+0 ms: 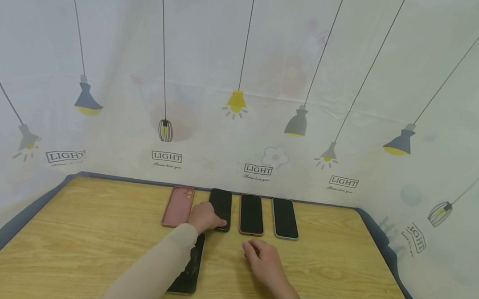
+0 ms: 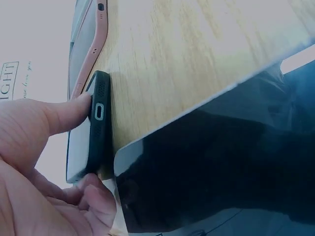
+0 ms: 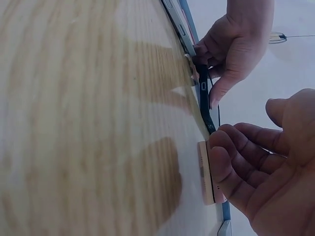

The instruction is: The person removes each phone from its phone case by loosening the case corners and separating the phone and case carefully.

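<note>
My left hand [image 1: 204,217] holds a black phone [image 1: 222,206] at the back of the table, second from the left in a row. In the left wrist view its thumb lies on the screen near the charging port, with the fingers at the side edge of the phone [image 2: 101,128]. My right hand [image 1: 267,266] hovers in front of a pink-framed phone [image 1: 252,214], fingers loosely bent and holding nothing. Left of the black phone lies a pink phone case [image 1: 177,205], its inside facing up. A dark glossy tablet [image 1: 186,274] lies partly hidden under my left forearm.
At the right end of the row lies a phone with a pale frame [image 1: 285,218]. The wooden table [image 1: 339,261] ends right behind the row, against a hanging sheet [image 1: 210,77] printed with lamps. A dark blue border [image 1: 380,238] runs along the table edge.
</note>
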Motion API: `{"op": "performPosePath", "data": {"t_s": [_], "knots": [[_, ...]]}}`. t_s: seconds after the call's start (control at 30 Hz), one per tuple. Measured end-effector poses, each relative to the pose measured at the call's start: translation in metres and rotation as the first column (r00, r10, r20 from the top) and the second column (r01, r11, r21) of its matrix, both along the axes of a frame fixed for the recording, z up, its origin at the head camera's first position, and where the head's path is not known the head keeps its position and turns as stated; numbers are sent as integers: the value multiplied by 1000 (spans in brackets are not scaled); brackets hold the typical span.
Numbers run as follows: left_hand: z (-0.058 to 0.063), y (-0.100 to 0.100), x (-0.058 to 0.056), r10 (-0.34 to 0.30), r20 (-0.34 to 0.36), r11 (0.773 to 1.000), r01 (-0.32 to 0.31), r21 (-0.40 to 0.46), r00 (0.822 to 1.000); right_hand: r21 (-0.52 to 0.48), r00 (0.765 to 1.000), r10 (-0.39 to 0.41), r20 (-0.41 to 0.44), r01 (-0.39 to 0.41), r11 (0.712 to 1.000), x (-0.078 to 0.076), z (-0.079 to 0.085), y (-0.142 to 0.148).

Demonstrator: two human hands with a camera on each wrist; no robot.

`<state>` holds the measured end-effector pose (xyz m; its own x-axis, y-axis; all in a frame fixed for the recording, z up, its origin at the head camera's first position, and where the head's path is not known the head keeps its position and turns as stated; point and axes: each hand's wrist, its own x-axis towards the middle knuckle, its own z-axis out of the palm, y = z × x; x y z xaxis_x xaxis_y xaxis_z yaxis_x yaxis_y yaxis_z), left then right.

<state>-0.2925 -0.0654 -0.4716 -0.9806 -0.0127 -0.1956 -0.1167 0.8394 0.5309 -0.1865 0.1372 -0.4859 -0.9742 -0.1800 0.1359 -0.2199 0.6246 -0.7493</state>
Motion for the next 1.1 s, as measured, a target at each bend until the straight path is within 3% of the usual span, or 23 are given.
{"op": "performPosePath", "data": {"t_s": [0.13,0.27,0.43,0.73,0.83,0.97,1.1], "knots": [[1,-1,-3,38,22,998,-39,51,999,-2,1000,-12,-17,12,1000,-1,-1,1],[7,-1,-1,37,34,992,-41,123,999,-6,1000,-15,-23,15,1000,-1,-1,2],[17,-5,3,51,70,969,-67,240,996,4,1000,-13,-23,13,1000,-2,-2,3],[23,-21,19,23,99,917,-61,393,995,2,999,12,-41,-12,1000,-2,-1,3],[23,-29,25,8,105,918,-49,393,994,0,999,21,-45,-21,1000,-2,-2,3],[23,-36,34,4,78,910,-35,413,997,1,999,22,-37,-22,1000,-3,-3,4],[23,-40,43,0,53,882,-24,471,999,1,999,17,-28,-17,1000,-4,-4,4]]}}
